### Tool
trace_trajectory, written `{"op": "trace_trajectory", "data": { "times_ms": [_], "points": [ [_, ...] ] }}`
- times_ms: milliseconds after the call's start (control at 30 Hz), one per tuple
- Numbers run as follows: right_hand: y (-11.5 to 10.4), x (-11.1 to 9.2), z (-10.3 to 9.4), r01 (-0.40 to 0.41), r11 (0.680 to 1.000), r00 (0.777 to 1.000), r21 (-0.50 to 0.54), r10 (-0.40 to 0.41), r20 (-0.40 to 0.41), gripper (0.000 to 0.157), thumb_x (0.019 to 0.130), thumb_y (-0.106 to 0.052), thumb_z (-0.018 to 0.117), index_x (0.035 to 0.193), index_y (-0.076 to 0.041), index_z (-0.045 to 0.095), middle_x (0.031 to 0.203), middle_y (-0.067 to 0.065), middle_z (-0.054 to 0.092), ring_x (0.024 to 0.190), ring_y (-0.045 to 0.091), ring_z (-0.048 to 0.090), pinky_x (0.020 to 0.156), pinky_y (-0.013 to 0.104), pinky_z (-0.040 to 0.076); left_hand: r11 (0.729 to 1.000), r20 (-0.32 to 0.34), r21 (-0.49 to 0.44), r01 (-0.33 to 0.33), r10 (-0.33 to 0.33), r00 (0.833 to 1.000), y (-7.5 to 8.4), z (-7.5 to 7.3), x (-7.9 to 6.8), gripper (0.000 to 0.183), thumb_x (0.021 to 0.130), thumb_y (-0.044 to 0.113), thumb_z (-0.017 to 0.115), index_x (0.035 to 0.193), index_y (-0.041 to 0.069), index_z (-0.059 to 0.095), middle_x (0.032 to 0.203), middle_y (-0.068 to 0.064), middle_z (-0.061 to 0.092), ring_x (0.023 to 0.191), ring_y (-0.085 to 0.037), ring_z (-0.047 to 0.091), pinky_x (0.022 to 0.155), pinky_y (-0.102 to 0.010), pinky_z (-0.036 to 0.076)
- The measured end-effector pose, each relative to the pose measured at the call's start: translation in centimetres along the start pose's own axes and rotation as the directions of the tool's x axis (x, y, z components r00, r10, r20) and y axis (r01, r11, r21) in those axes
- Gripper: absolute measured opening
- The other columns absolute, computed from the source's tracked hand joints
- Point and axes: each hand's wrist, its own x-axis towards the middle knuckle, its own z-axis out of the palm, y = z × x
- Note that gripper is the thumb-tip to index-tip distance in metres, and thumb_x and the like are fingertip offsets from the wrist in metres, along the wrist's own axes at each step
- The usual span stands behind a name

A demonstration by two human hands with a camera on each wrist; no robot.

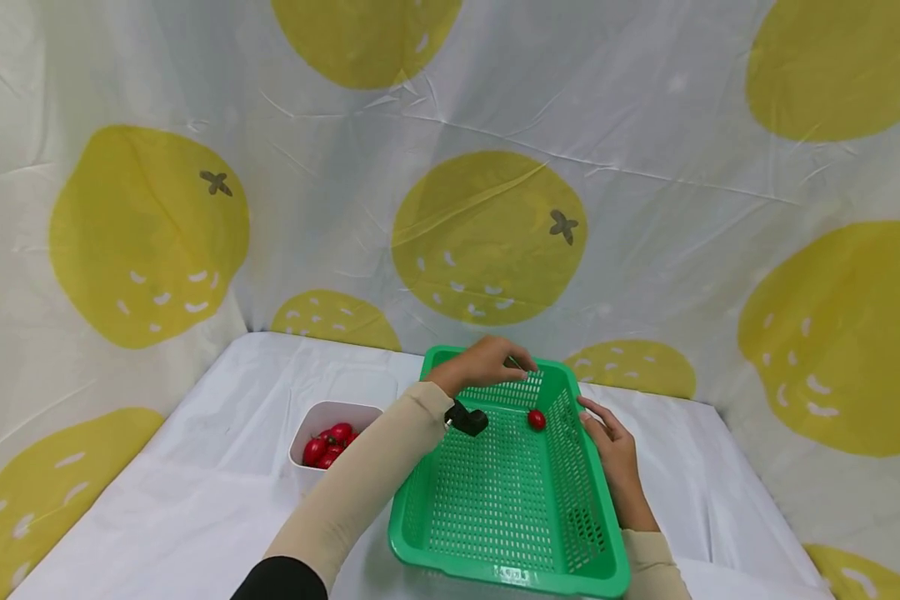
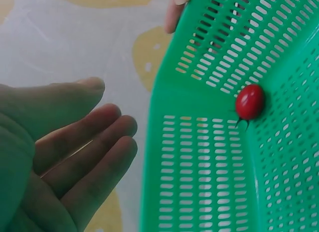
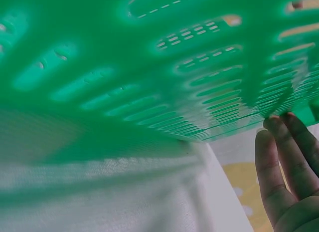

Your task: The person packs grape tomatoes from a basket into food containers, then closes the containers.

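Note:
A green perforated plastic basket (image 1: 487, 492) takes up the front of the table. One red cherry tomato (image 1: 537, 420) lies in its far right corner; the left wrist view shows its short green stem. Above the basket's far end is my left hand (image 1: 491, 362), fingers loosely bent and apart from the thumb, with nothing between them. My right hand (image 1: 617, 458) touches the basket's right rim from outside, its visible fingers fairly straight in the right wrist view. To the left, a white container (image 1: 298, 446) holds several cherry tomatoes (image 1: 330, 443), partly hidden by my left forearm.
A white cloth (image 1: 217, 492) covers the table. Behind it and at both sides hangs a white curtain (image 1: 330, 167) printed with yellow fruit. A small black device (image 1: 468, 418) is attached to my left wrist, over the basket.

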Motion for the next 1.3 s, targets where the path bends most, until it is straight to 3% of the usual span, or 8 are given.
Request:
{"op": "trace_trajectory", "data": {
  "times_ms": [133, 300, 467, 700, 800, 1300],
  "points": [
    [-0.1, 0.1, 0.0, -0.005, 1.000, 1.000, 0.003, 0.005, 0.003, 0.044, 0.098, -0.029, 0.056, 0.137, -0.009, 0.054, 0.113, 0.002, 0.069, 0.079, 0.018, 0.069, 0.064, 0.031, 0.057, 1.000, -0.008, 0.006, 0.025, -0.025, 1.000, 0.0, 1.3, 1.1, 0.023, 0.096, 0.015, 0.059, 0.116, 0.010, 0.068, 0.119, -0.008, 0.066, 0.104, -0.016, 0.064, 0.083, -0.018, 0.048],
    [-0.1, 0.2, 0.1, 0.004, 1.000, 1.000, -0.002, -0.004, -0.004, 0.042, 0.098, -0.029, 0.056, 0.136, -0.010, 0.055, 0.115, 0.000, 0.068, 0.083, 0.016, 0.068, 0.066, 0.030, 0.056, 0.999, 0.035, -0.009, 0.034, -0.033, 0.999, -0.4, 2.6, 2.0, 0.026, 0.096, 0.013, 0.060, 0.119, 0.007, 0.067, 0.121, -0.009, 0.065, 0.105, -0.015, 0.064, 0.083, -0.016, 0.049],
    [0.3, 0.3, 0.3, 0.022, 1.000, 1.000, -0.013, -0.021, 0.016, 0.044, 0.098, -0.030, 0.056, 0.137, -0.010, 0.054, 0.122, 0.002, 0.064, 0.088, 0.015, 0.068, 0.067, 0.030, 0.056, 0.998, 0.055, -0.017, 0.060, -0.059, 0.997, -1.4, 3.8, 2.2, 0.026, 0.095, 0.012, 0.061, 0.119, 0.005, 0.067, 0.121, -0.008, 0.065, 0.106, -0.016, 0.064, 0.082, -0.017, 0.049],
    [0.4, 0.4, 0.1, -0.006, 1.000, 1.000, 0.009, 0.006, 0.005, 0.043, 0.098, -0.030, 0.057, 0.136, -0.011, 0.055, 0.112, 0.003, 0.070, 0.074, 0.017, 0.068, 0.061, 0.032, 0.056, 0.993, 0.086, -0.072, 0.097, -0.091, 0.992, -2.6, 5.3, 2.3, 0.027, 0.094, 0.011, 0.062, 0.120, 0.006, 0.066, 0.122, -0.006, 0.064, 0.108, -0.015, 0.063, 0.081, -0.017, 0.050],
    [0.2, 0.5, -0.3, 0.001, 1.000, 1.000, -0.001, -0.001, -0.002, 0.043, 0.098, -0.030, 0.057, 0.136, -0.010, 0.055, 0.110, -0.001, 0.070, 0.075, 0.016, 0.068, 0.062, 0.031, 0.056, 0.991, 0.099, -0.095, 0.093, -0.084, 0.992, -2.8, 5.9, 2.5, 0.028, 0.093, 0.009, 0.062, 0.121, 0.006, 0.066, 0.123, -0.009, 0.064, 0.109, -0.017, 0.063, 0.081, -0.018, 0.050],
    [0.2, 0.7, -0.2, -0.004, 1.000, 1.000, 0.015, 0.004, -0.001, 0.044, 0.097, -0.029, 0.058, 0.136, -0.009, 0.054, 0.110, -0.005, 0.070, 0.081, 0.014, 0.069, 0.064, 0.028, 0.056, 0.988, 0.117, -0.090, 0.125, -0.114, 0.986, -3.7, 7.0, 2.8, 0.034, 0.092, 0.013, 0.065, 0.126, 0.010, 0.064, 0.127, -0.004, 0.062, 0.115, -0.018, 0.059, 0.087, -0.020, 0.048]
  ]
}}
